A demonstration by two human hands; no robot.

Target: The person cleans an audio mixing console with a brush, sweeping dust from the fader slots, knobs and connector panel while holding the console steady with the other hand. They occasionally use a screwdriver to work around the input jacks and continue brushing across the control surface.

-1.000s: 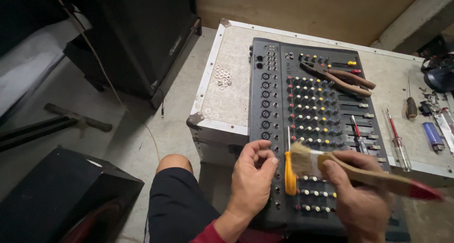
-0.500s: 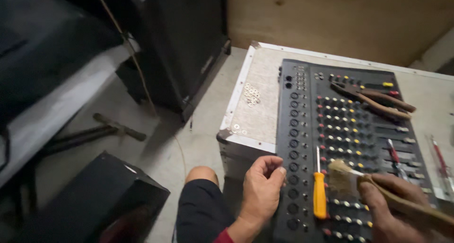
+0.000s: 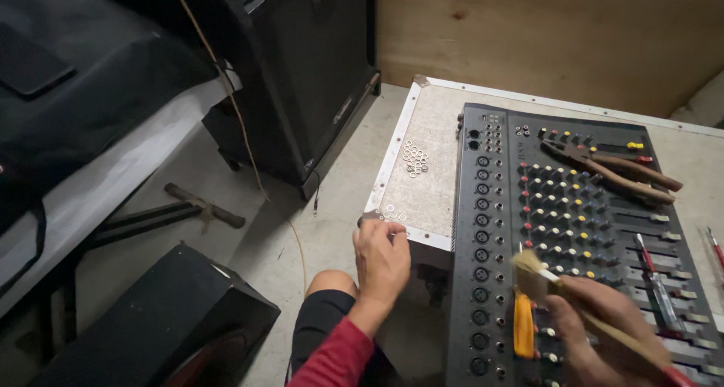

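Observation:
A dark audio mixer [image 3: 573,229] with rows of coloured knobs lies on a grey worktop [image 3: 434,168]. My right hand [image 3: 603,330] grips a paintbrush [image 3: 539,274] whose pale bristles rest over the mixer's lower knobs. An orange-handled screwdriver [image 3: 523,323] lies on the mixer just left of that hand. My left hand [image 3: 382,259] is at the worktop's near left corner, fingers curled at the edge beside a few small metal washers [image 3: 392,212]; whether it pinches one is hidden.
A pile of washers [image 3: 415,159] sits further back on the worktop. Pliers [image 3: 618,168] lie across the mixer's top right, and a red screwdriver [image 3: 652,278] lies on its right side. Black speaker cabinets [image 3: 302,63] [image 3: 158,319] stand on the floor to the left.
My left hand moved off the mixer's left edge to the worktop's corner by the loose washers. The view swung left. The brush stays over the lower knobs.

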